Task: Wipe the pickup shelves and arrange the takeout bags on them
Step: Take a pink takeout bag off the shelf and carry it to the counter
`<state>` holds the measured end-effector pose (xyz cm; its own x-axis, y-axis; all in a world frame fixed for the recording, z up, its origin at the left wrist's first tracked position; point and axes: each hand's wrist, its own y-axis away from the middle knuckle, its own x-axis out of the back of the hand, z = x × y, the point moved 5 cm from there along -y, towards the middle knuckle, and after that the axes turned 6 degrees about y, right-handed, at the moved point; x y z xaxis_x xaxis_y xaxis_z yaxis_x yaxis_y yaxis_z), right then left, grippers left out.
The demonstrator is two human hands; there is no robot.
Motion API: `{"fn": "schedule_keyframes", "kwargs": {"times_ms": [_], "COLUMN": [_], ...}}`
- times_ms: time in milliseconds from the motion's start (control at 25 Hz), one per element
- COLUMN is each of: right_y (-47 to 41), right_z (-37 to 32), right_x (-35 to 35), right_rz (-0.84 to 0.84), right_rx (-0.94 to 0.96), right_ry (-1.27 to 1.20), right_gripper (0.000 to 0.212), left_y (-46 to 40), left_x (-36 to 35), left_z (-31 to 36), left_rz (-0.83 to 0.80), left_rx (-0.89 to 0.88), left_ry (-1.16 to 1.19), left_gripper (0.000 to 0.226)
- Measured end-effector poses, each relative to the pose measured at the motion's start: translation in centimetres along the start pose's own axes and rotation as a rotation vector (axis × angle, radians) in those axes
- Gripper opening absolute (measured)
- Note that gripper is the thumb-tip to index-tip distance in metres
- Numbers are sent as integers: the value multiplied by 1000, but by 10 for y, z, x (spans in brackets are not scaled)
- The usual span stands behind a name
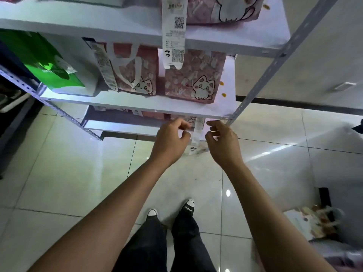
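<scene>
A white metal rack carries takeout bags. On the bottom shelf (117,128) stands a pink cat-print bag (193,121), mostly hidden under the middle shelf (137,104), and its receipt strip (196,134) hangs over the front edge. My left hand (172,138) is just left of that strip and my right hand (222,138) just right of it. Both have loosely curled fingers with gaps, and I see nothing gripped. Two more pink cat bags (135,75) (194,79) stand on the middle shelf.
Another pink bag (222,8) sits on the top shelf (98,26), its long receipt (173,36) dangling over the middle shelf. A green bag (53,65) stands at the left. The grey upright post (275,61) rises beside my right hand. Bags (314,220) lie on the tiled floor, right.
</scene>
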<state>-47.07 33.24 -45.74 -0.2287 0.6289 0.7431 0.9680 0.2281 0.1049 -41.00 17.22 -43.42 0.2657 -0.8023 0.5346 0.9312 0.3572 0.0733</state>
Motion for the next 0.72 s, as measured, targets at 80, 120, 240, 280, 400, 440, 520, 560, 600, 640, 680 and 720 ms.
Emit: {"fn": "schedule_keyframes", "kwargs": {"times_ms": [80,120,240,280,400,440,520,560,600,640,680,720], "right_y": [-14,-19,-36,-43,-59,-65,-79,-86,-93,-101,-108,-115], "right_z": [23,35,74,87,124,137,157,167,176,188,200,212], "right_x": [-22,-34,-72,-85,-124,-141,-170,-185,-200,-216,-229,-242], "right_rz": [-42,-60,-93,-93,-86,-81,-67,-65,-57,-42,-23,-7], "right_rx": [-25,-37,-89,-105,-147,-157,-173,-183,-191,-205,-225,-249], "right_ry": [-2,-5,-19,-21,-45,-50,-59,-67,-82,-99,-120,-140], "right_gripper": [30,31,32,33,34,34,37,39,40,40,41,42], "left_y": [-13,-18,-37,-44,-61,-67,-79,-83,-88,-93,-98,-103], "left_x": [-15,-21,-45,-55,-83,-93,-109,-117,-126,-137,-148,-157], "left_z": [-28,-42,-92,-108,-157,-177,-212,-232,-250,-271,-291,-309], "left_rz": [1,-3,-7,-13,-38,-41,-37,-34,-32,-38,-44,-45], "left_rx": [58,82,157,178,226,237,237,239,240,243,253,267], "left_ry": [0,7,17,16,22,28,35,34,34,34,37,41], "left_gripper": [13,13,15,16,18,19,21,22,24,27,30,34]}}
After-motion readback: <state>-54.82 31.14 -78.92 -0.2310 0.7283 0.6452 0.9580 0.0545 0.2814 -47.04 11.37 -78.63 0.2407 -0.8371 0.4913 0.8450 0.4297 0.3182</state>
